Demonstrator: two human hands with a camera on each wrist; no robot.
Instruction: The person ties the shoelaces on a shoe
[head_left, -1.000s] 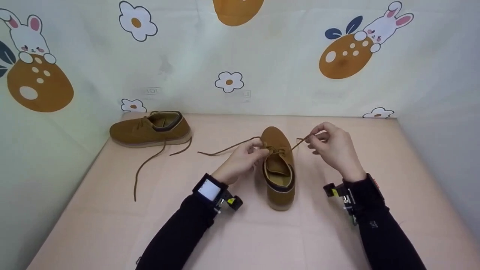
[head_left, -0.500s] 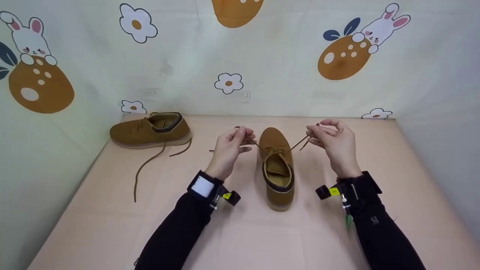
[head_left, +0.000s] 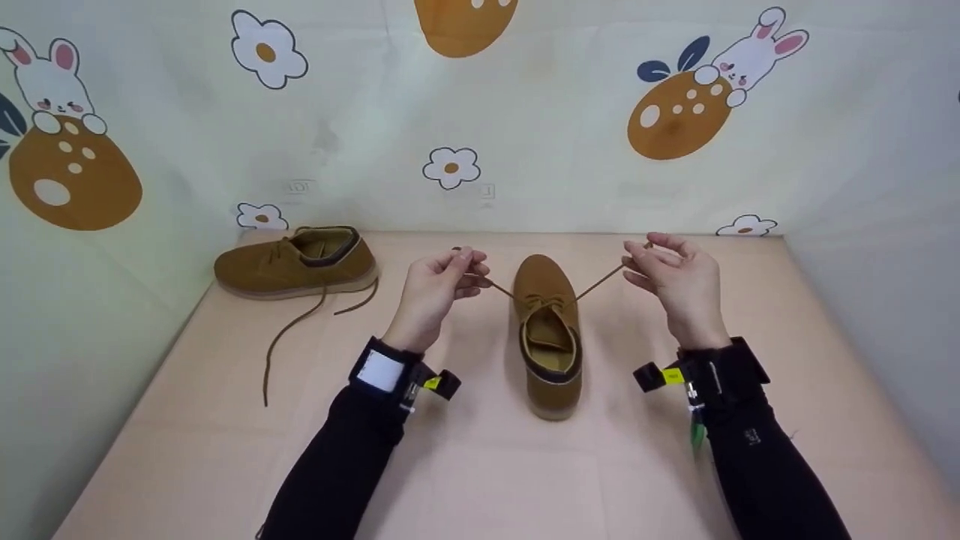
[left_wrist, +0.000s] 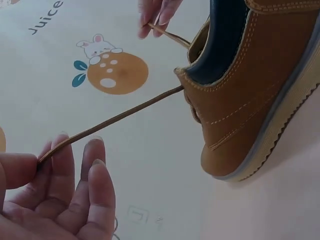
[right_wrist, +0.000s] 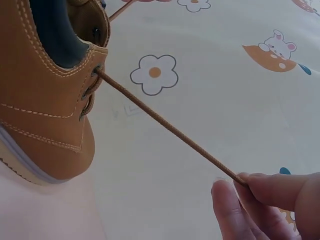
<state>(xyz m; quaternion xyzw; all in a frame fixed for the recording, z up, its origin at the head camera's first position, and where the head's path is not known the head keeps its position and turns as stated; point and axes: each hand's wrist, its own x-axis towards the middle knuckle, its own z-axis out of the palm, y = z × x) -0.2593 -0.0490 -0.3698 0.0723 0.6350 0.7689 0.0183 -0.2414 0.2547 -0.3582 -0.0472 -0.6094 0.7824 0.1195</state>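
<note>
A brown lace-up shoe stands on the table between the two hands, its toe pointing away. On its left, my left hand pinches one end of the shoelace between thumb and index finger, the other fingers loosely bent. My right hand pinches the other lace end between thumb and forefinger. Both lace ends run straight and taut from the top eyelets, spread out to either side above the shoe. Both wrist views show the shoe's dark padded collar and lacing from the sides.
A second brown shoe stands at the back left of the table, toe to the left, its loose laces trailing on the surface. A printed cloth with rabbits and flowers hangs behind and along the sides.
My left hand has let go of the area by the eyelets, taken the left lace and drawn it out leftward. My right hand has moved slightly up and right, tightening its lace.
</note>
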